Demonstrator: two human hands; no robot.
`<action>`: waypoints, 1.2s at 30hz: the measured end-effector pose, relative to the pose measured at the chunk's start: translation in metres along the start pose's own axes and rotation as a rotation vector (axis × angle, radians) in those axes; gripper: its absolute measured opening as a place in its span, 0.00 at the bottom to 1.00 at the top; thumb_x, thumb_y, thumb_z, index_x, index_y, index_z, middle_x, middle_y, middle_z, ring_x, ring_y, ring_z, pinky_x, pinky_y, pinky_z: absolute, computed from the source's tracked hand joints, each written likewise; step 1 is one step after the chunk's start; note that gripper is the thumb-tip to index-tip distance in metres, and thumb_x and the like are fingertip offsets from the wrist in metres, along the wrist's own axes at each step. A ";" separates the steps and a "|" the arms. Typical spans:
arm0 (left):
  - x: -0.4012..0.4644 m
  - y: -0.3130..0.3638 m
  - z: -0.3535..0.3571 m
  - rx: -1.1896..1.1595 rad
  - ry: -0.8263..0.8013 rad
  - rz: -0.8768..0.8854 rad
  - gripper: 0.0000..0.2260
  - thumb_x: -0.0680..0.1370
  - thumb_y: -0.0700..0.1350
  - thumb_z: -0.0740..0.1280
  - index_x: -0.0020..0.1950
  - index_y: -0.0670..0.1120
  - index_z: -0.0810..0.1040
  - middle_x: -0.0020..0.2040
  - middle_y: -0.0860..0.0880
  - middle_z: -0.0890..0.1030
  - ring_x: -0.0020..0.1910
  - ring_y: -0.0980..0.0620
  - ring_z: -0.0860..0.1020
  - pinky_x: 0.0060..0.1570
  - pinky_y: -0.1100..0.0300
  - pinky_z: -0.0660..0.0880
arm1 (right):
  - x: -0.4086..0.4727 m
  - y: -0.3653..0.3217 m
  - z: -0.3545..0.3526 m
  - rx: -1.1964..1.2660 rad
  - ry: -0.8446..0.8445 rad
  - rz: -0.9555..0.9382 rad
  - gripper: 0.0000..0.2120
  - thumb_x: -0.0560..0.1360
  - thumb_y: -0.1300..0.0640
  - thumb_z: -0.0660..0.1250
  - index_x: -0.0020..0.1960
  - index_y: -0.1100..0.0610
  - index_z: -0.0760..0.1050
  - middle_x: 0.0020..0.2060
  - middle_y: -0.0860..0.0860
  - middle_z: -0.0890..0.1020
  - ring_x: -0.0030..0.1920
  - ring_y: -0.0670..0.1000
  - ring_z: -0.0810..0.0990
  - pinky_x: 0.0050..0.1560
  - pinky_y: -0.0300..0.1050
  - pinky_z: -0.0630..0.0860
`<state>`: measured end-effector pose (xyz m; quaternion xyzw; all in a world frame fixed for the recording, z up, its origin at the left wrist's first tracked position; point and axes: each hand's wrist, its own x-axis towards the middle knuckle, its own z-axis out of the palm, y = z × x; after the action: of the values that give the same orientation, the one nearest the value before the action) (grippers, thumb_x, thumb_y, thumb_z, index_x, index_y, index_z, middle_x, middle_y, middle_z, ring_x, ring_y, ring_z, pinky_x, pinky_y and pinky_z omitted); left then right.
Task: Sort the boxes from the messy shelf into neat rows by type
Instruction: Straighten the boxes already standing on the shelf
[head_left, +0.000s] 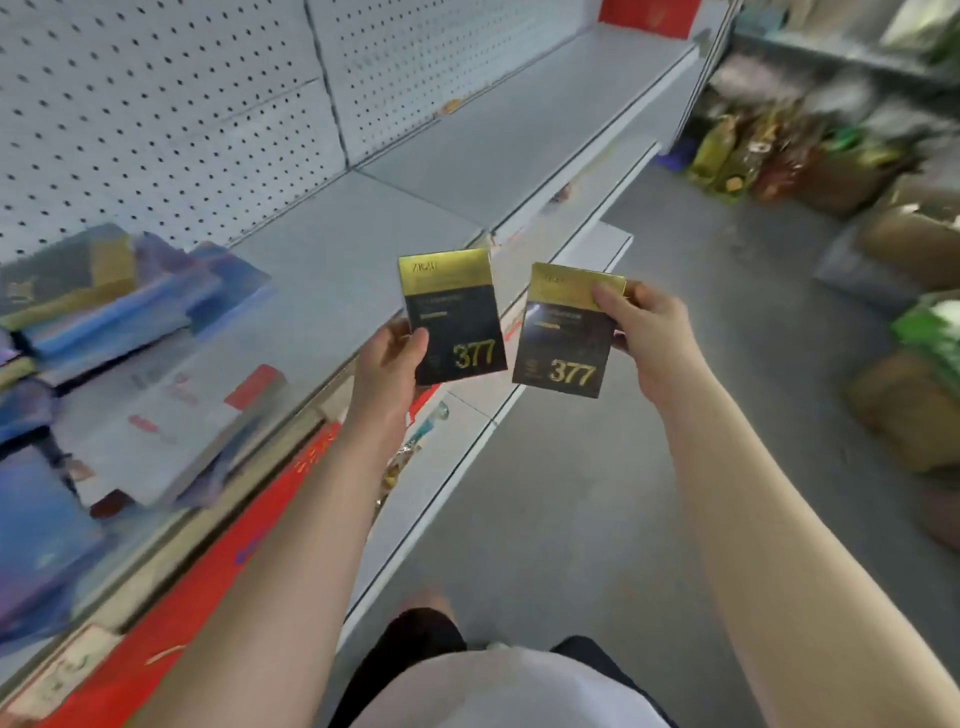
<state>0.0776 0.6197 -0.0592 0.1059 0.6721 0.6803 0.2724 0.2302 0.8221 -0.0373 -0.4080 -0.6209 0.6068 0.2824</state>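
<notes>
Head view, only view. Two matching black-and-gold boxes, both printed 377, held up face-on side by side near frame centre, just beside each other but not touching. Likely held this way to compare labels and confirm same type before shelving.

Left hand (390, 358) grips the left box (453, 317) from its lower-left corner, thumb across the front face, fingers hidden behind. Box upright, slight tilt. Right hand (641, 340) pinches the right box (566, 332) at its right edge, thumb on the gold band near the top, other fingers behind. Both hands are full, one box each.

Messy pile (119, 358) of mixed boxes at 9 o'clock on the shelf (467, 156): blue, purple and white-with-red ones, stacked askew and overlapping, blurred so labels unreadable. A gold-and-dark box at the pile's top left may be the same type; cannot tell.

Shelf stretch from centre toward 1 o'clock is bare grey board against the pegboard back (156, 104), plausibly the spot for the neat rows. Red box (649, 15) at 12 to 1 o'clock, far end. Lower shelves (519, 405) jut out at 5 to 6 o'clock below the hands. Bagged goods (753, 156) on the floor at 2 to 3 o'clock, blurred.

Judgement: early in the sort, no row visible yet; next move probably sets these two down together.
</notes>
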 end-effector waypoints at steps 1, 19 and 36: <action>0.010 0.001 0.018 0.018 -0.024 -0.005 0.03 0.81 0.45 0.64 0.52 0.52 0.77 0.54 0.47 0.83 0.54 0.48 0.82 0.57 0.49 0.79 | 0.014 0.002 -0.013 0.010 0.015 0.008 0.05 0.76 0.53 0.71 0.49 0.54 0.81 0.43 0.51 0.84 0.44 0.50 0.81 0.52 0.53 0.78; 0.310 0.036 0.292 0.032 -0.254 -0.037 0.06 0.82 0.45 0.63 0.58 0.50 0.75 0.53 0.49 0.83 0.53 0.52 0.83 0.53 0.55 0.80 | 0.348 -0.022 -0.138 0.031 0.244 0.061 0.11 0.78 0.54 0.69 0.57 0.59 0.79 0.46 0.54 0.84 0.44 0.51 0.80 0.49 0.49 0.75; 0.562 0.074 0.592 -0.107 -0.063 -0.010 0.07 0.81 0.43 0.64 0.59 0.45 0.75 0.48 0.50 0.83 0.43 0.56 0.84 0.39 0.63 0.79 | 0.739 -0.077 -0.289 -0.072 0.184 -0.022 0.08 0.76 0.49 0.71 0.51 0.53 0.80 0.45 0.51 0.86 0.43 0.48 0.81 0.42 0.42 0.75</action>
<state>-0.1035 1.4188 -0.0678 0.1093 0.6264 0.7103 0.3019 0.0868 1.6062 -0.0382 -0.4648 -0.6184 0.5409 0.3301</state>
